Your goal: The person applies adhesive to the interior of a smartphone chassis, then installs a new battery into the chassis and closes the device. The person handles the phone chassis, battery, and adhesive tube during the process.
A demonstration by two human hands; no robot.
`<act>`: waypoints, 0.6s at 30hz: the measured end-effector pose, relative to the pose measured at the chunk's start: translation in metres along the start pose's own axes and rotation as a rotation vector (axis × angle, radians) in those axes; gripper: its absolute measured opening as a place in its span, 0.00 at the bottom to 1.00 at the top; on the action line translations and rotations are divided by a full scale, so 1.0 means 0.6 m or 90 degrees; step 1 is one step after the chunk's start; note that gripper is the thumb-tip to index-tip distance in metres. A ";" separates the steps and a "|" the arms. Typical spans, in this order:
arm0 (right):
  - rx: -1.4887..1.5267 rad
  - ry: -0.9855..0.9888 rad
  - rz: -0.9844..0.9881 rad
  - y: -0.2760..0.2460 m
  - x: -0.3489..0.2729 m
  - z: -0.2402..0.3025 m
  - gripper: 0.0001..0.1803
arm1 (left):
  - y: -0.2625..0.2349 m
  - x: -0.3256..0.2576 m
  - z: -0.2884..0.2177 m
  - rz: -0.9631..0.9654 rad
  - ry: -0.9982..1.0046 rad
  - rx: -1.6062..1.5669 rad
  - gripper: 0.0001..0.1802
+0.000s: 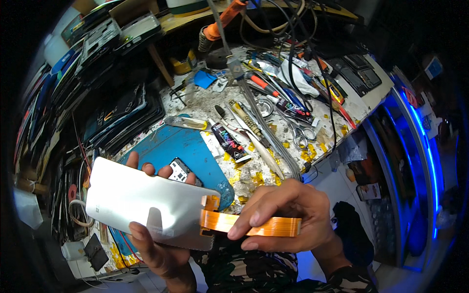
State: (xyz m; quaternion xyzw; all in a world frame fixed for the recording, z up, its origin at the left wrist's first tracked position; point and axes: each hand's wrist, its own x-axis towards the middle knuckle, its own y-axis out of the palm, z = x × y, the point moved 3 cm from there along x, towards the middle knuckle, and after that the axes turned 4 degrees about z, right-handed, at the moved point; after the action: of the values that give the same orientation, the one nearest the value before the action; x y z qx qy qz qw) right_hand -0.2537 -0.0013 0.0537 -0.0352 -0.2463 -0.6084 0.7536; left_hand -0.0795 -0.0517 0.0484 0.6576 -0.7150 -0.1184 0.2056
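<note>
The left hand (pixel 155 244) grips a silvery display panel (pixel 146 202) flat, held above the desk's near edge. The right hand (pixel 288 215) pinches the panel's orange ribbon cable (pixel 254 224) (it juts rightward). A blue mat (pixel 185 146) lies on the desk (pixel 205 105) behind, scissors (pixel 300 134) farther right.

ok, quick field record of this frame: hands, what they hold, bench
left hand: grips silver screen panel by its edges, fingers over the top
right hand: pinches orange flex cable running off the panel's right end
surface: blue mat on cluttered workbench
nearby: scissors, soldering iron, stacked phone parts
</note>
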 end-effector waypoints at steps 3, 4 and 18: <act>0.005 0.004 0.032 0.001 -0.005 -0.001 0.26 | -0.007 0.001 0.002 -0.010 0.019 0.021 0.56; -0.011 -0.004 0.039 0.001 -0.006 -0.001 0.27 | -0.009 0.002 0.003 -0.003 0.020 0.017 0.54; -0.137 -0.087 0.046 0.009 -0.001 0.004 0.23 | -0.024 0.009 0.007 -0.019 0.043 0.010 0.44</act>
State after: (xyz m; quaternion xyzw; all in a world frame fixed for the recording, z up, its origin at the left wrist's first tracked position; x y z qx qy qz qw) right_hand -0.2496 0.0014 0.0569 -0.1660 -0.2289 -0.6003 0.7481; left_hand -0.0691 -0.0587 0.0389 0.6732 -0.6989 -0.0938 0.2227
